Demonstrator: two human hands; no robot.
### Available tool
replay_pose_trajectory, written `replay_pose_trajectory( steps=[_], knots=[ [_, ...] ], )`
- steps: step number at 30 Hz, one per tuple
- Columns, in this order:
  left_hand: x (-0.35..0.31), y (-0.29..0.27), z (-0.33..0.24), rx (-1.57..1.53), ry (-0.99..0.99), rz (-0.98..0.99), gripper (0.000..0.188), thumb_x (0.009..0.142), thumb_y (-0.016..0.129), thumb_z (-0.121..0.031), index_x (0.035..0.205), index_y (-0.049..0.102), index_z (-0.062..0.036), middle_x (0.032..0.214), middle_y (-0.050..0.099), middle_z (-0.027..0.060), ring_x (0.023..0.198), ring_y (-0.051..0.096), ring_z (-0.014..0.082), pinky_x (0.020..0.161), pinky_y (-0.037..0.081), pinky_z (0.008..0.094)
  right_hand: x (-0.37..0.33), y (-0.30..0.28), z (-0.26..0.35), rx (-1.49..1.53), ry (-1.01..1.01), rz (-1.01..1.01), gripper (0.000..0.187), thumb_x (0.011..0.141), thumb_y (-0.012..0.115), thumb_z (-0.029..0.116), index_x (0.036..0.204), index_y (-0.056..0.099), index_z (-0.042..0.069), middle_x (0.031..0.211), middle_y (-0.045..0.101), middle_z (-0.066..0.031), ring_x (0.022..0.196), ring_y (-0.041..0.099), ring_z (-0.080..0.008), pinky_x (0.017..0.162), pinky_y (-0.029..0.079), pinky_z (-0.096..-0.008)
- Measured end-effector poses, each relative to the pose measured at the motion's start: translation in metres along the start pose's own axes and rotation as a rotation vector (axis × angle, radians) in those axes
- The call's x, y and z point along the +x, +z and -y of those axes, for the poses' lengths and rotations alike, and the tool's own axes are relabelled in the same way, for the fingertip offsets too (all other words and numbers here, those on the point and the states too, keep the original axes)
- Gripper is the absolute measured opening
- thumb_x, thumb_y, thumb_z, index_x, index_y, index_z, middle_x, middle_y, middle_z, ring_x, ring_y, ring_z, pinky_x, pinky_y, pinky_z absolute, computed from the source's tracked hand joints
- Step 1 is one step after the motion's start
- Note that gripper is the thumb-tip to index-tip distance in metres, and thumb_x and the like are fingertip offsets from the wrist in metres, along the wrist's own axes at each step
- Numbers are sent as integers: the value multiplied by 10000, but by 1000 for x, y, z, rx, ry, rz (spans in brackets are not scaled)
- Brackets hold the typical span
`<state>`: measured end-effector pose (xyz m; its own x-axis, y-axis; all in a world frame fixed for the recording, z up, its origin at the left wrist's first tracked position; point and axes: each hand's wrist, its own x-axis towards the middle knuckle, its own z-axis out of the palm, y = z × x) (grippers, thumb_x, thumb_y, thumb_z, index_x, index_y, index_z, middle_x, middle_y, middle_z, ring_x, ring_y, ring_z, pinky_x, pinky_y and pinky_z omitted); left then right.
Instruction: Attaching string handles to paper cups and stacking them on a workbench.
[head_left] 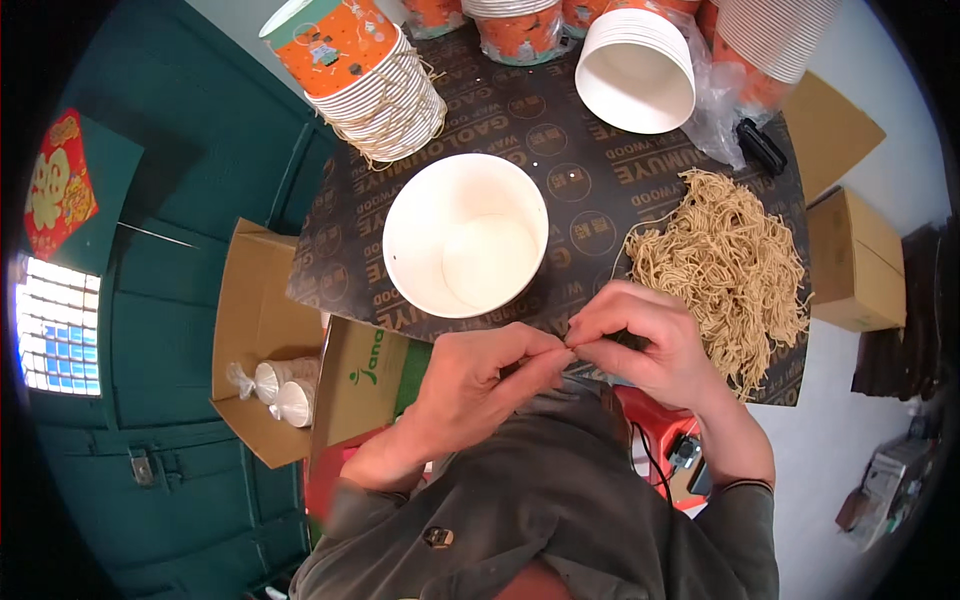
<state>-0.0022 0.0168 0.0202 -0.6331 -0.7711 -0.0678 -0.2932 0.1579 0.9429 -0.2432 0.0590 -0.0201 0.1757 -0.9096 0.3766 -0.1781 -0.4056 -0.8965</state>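
Note:
My left hand and my right hand meet fingertip to fingertip at the table's near edge, both closed in a pinch. Whatever is between the fingertips is too small to make out. Just beyond my left hand stands a white paper bucket, its open mouth facing up and a tiny dark hole in its left wall. To the right of my right hand lies a loose heap of tan twine, with a thin strand trailing from its left side.
A stack of orange-printed paper buckets, draped with twine loops, leans at the far left of the dark printed table. Nested white buckets lie at the back beside a clear plastic bag and black object. An open carton stands left, below.

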Motion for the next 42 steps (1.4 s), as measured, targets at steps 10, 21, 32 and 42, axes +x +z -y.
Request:
replay_pose_trajectory(
  steps=[10,21,32,42],
  knots=[
    [36,-9,-2,710,443,-510,348,911,879,-152,1214,742,-50,1068,763,111,973,702,320,851,546,415,41,1,-17,330,222,-469,125,1108,690,148,1121,695,24,971,774,3,802,588,8,697,463,-192],
    [51,-23,18,739,163,-405,384,977,697,-32,1360,664,-43,1099,750,152,948,725,342,841,574,451,54,19,-57,405,254,-467,129,1084,715,109,1151,704,-1,1026,801,-41,903,720,-44,788,568,-213],
    [64,-24,6,872,463,-457,273,910,841,-102,1179,796,-116,1233,698,27,1169,606,287,992,450,437,49,11,-48,621,234,-271,136,1102,695,90,1191,691,-12,1056,801,-77,971,753,-110,899,610,-272],
    [63,-24,8,859,519,-426,209,864,851,-90,1059,806,-150,1118,733,-26,1062,650,245,931,445,421,49,24,-41,584,177,-280,288,1027,779,18,1308,722,-3,1036,755,-15,913,697,-60,841,578,-250]
  ],
)
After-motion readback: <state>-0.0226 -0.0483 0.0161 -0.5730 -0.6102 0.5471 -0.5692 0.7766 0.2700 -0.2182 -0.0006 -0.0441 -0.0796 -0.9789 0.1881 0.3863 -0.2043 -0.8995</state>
